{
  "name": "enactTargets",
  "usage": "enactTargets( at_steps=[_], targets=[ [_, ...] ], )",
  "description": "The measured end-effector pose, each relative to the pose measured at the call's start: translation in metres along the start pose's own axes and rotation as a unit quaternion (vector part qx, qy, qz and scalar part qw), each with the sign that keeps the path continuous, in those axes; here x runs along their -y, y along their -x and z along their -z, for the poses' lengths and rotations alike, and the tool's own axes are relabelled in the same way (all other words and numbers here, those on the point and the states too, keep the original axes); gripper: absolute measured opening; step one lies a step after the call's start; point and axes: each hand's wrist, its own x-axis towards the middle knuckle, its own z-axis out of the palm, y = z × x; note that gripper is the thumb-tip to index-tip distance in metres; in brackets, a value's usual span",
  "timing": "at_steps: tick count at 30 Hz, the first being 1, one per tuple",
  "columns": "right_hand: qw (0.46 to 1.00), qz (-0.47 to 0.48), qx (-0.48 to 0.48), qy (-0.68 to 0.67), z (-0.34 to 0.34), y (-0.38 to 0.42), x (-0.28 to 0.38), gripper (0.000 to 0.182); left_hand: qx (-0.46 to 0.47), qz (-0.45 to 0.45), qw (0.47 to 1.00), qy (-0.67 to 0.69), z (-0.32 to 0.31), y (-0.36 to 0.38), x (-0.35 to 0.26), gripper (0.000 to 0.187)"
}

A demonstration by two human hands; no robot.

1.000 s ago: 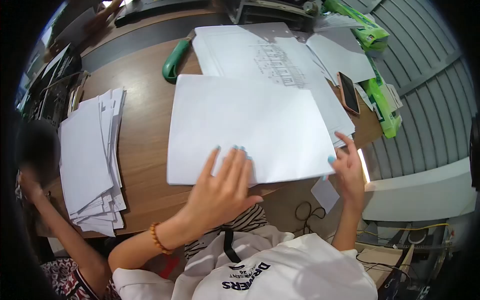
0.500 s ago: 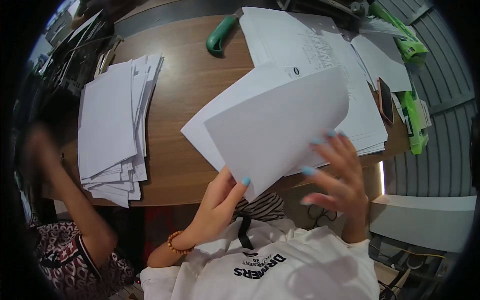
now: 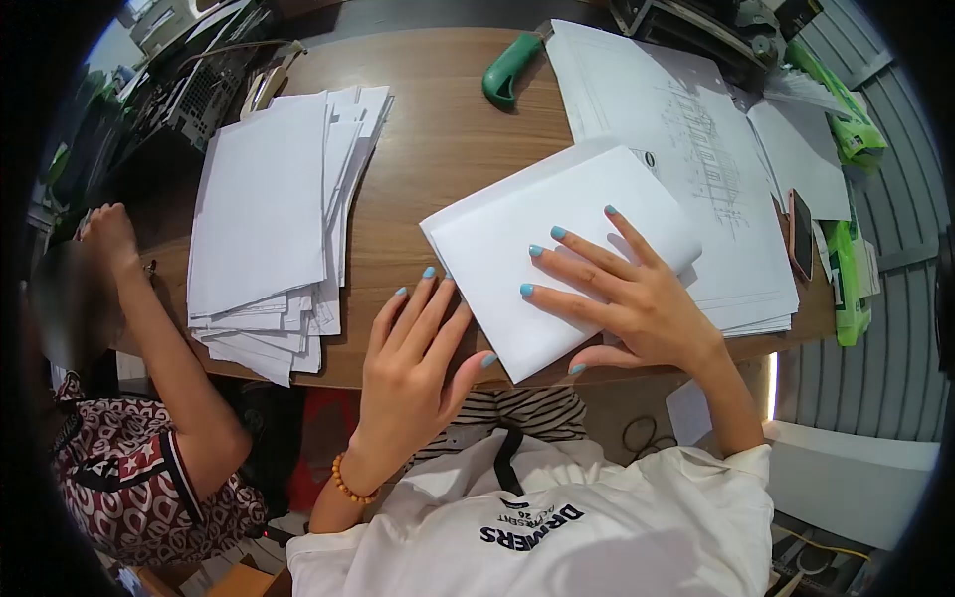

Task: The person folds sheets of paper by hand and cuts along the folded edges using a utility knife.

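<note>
A folded white sheet (image 3: 517, 224) lies near the table's front edge, partly over the large printed drawing sheets (image 3: 686, 129). My right hand (image 3: 632, 298) rests on the folded sheet with its fingers spread. At the sheet's lower left edge is my left hand (image 3: 413, 353), fingers apart, fingertips on the table beside the paper or just at its edge. Neither hand grips anything. To the left stands a stack of folded white papers (image 3: 259, 209), slightly fanned out on its right side.
A green-handled tool (image 3: 510, 72) lies at the back of the wooden table (image 3: 428, 129). At the right are a phone (image 3: 800, 235) and green packaging (image 3: 846, 269). Another person's arm (image 3: 164, 348) reaches in at the left. Black equipment (image 3: 696, 30) sits at the back right.
The raised flap has come down flat onto the sheet. My left hand has let go of the paper, and my right hand has moved onto it. The view has shifted slightly.
</note>
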Motion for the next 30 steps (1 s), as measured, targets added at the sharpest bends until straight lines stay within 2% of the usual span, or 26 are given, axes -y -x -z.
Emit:
enactTargets(
  at_steps=[9, 15, 17, 18, 19, 21, 22, 25, 26, 30],
  targets=[
    [0.999, 0.031, 0.009, 0.024, -0.005, -0.017, -0.012, 0.064, -0.033, -0.006, 0.999, 0.006, -0.007, 0.001, 0.003, 0.041],
    [0.999, 0.031, 0.027, 0.006, -0.006, -0.016, -0.014, 0.062, -0.051, 0.015, 0.996, 0.065, -0.01, 0.004, 0.006, 0.042],
    [0.999, 0.032, 0.028, 0.005, -0.005, -0.018, -0.013, 0.062, -0.12, 0.122, 0.974, 0.151, -0.01, 0.001, 0.001, 0.048],
    [0.999, 0.033, 0.031, 0.005, -0.004, -0.018, -0.013, 0.061, -0.097, 0.09, 0.988, 0.074, -0.006, -0.006, -0.002, 0.055],
    [0.999, 0.03, 0.032, 0.004, -0.004, -0.018, -0.013, 0.061, -0.095, 0.089, 0.989, 0.075, -0.003, -0.011, -0.008, 0.055],
    [0.999, 0.038, 0.031, -0.009, -0.003, -0.018, -0.015, 0.06, -0.028, 0.03, 0.999, 0.029, -0.003, -0.018, -0.016, 0.059],
    [0.999, 0.034, 0.033, -0.009, -0.004, -0.018, -0.016, 0.06, 0.015, 0.027, 0.999, 0.038, -0.007, -0.018, -0.017, 0.066],
    [0.999, 0.027, 0.044, -0.017, -0.008, -0.018, -0.02, 0.06, 0.068, 0.041, 0.997, 0.012, -0.015, -0.016, -0.017, 0.069],
    [0.998, 0.033, 0.057, -0.017, -0.012, -0.017, -0.023, 0.063, 0.078, 0.041, 0.996, -0.024, -0.014, -0.017, -0.018, 0.07],
    [0.996, 0.039, 0.073, -0.032, -0.017, -0.015, -0.025, 0.064, 0.106, 0.054, 0.993, -0.016, -0.009, -0.019, -0.021, 0.067]
  ],
)
